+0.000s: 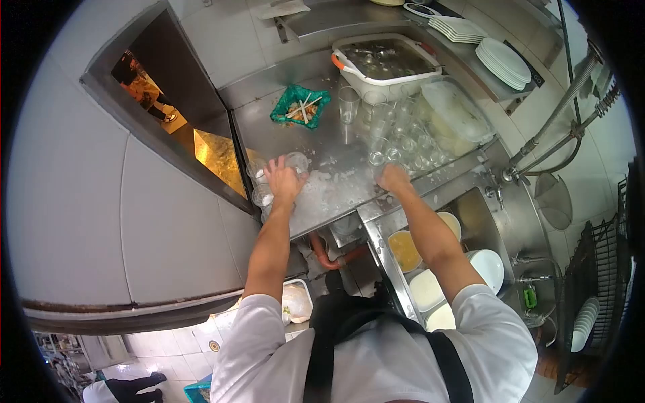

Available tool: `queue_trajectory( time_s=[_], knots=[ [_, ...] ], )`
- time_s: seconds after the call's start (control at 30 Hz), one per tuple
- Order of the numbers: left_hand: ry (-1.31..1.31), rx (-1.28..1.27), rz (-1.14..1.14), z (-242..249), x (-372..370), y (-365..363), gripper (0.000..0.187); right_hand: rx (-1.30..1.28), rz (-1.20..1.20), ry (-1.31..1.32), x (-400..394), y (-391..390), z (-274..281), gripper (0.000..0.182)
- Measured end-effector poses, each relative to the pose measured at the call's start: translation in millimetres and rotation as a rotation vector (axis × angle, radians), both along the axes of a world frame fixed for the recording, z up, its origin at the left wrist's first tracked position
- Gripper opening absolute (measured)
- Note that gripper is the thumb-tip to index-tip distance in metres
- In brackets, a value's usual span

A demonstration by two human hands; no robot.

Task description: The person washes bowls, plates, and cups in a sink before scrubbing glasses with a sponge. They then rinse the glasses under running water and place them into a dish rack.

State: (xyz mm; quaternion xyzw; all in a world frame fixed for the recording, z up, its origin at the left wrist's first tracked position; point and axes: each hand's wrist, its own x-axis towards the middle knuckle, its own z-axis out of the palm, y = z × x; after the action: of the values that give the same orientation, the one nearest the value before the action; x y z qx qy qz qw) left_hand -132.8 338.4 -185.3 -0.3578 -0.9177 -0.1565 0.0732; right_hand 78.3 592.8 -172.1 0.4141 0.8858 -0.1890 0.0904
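Note:
My left hand (283, 180) is on the steel counter (252, 127) at its left end, fingers spread and touching clear drinking glasses. One glass (296, 161) is by its fingertips; another glass (256, 170) and a glass with something white inside (263, 195) are to its left. My right hand (394, 178) is closed at the counter's front edge, beside a cluster of clear glasses (405, 143). Its fingers are curled over something I cannot make out. Crushed ice (327, 195) and water are spread between my hands.
Behind are a green basket (300, 106) of scraps and a white tub (396, 84) of dark water with utensils. A plastic container (457, 114) stands right, under a shelf with stacked plates (502, 64). Bowls (404, 250) fill the sink below. A spray hose (571, 87) hangs right.

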Motion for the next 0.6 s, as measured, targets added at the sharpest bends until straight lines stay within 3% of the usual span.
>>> queue_trajectory(
  time_s=[0.17,0.27,0.3,0.37,0.43,0.5,0.6],
  knots=[
    [0.049,-0.223,0.107,-15,-23,-2,0.044,0.035,0.101,-0.038,3,23,-29,0.046],
    [0.073,-0.212,0.212,12,5,3,0.050,0.117,0.166,-0.015,10,13,-25,0.045],
    [0.118,-0.044,0.169,9,14,12,0.049,0.164,0.190,0.004,14,8,-19,0.044],
    [0.193,0.284,0.084,-1,45,30,0.048,-0.218,-0.041,0.303,24,0,-11,0.038],
    [-0.188,0.635,-0.365,-4,84,54,0.043,-0.690,-0.283,0.635,27,-17,3,0.033],
    [-0.165,0.714,-0.563,6,131,70,0.037,-1.260,-0.542,0.989,32,-46,24,0.029],
    [-0.324,0.910,-0.479,-7,146,92,0.030,-1.506,-0.801,1.052,51,-68,38,0.038]
  ],
)
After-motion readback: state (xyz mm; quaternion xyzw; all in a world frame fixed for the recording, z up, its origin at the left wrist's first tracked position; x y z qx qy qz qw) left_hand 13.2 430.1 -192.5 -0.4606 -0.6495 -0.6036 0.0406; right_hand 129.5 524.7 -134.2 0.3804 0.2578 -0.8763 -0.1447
